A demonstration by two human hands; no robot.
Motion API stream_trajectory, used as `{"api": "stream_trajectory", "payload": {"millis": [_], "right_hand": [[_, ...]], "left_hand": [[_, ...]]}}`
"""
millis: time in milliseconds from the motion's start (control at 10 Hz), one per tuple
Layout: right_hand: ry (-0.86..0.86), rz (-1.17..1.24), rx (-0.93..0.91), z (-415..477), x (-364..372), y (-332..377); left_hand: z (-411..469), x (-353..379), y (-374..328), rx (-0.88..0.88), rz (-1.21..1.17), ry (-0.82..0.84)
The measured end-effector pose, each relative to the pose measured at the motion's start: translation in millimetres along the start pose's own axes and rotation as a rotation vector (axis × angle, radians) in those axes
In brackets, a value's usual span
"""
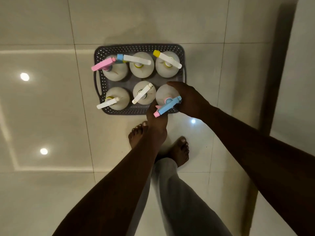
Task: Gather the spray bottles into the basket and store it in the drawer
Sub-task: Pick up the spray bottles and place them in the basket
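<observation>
A grey perforated basket (109,48) stands on the tiled floor and holds several white spray bottles, all upright. The bottle in the basket's near right corner has a blue sprayer head (168,105) with a pink nozzle. My right hand (189,99) wraps around that bottle's right side. My left hand (156,121) touches it from the near side, fingers under the blue head. Other bottles carry a pink head (102,64), a blue-tipped white head (134,59), a yellow-tipped head (167,58) and white heads (108,103).
My two bare feet (180,151) stand on the glossy floor tiles (51,108) just before the basket. A dark vertical edge of a wall or door frame (276,82) runs along the right. No drawer is in view.
</observation>
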State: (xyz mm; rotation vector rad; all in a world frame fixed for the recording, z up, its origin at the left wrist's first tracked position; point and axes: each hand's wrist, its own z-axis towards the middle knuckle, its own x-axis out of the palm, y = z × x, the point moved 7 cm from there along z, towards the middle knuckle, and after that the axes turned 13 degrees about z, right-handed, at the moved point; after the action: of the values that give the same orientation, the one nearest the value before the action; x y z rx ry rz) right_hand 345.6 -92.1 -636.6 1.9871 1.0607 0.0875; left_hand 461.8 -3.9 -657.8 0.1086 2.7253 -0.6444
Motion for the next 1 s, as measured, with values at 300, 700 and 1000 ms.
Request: {"api": "stream_trajectory", "payload": {"millis": [300, 700, 1000], "right_hand": [[0.068, -0.05, -0.013, 23, 2, -13], [-0.021, 0.02, 0.051, 3, -1, -4], [-0.356, 0.466, 0.23, -125, -47, 10]], "left_hand": [[19, 21, 13, -0.204, -0.308, 0.019], [-3, 12, 17, -0.236, -0.237, 0.007], [-126, -33, -26, -0.301, -0.104, 0.145]]}}
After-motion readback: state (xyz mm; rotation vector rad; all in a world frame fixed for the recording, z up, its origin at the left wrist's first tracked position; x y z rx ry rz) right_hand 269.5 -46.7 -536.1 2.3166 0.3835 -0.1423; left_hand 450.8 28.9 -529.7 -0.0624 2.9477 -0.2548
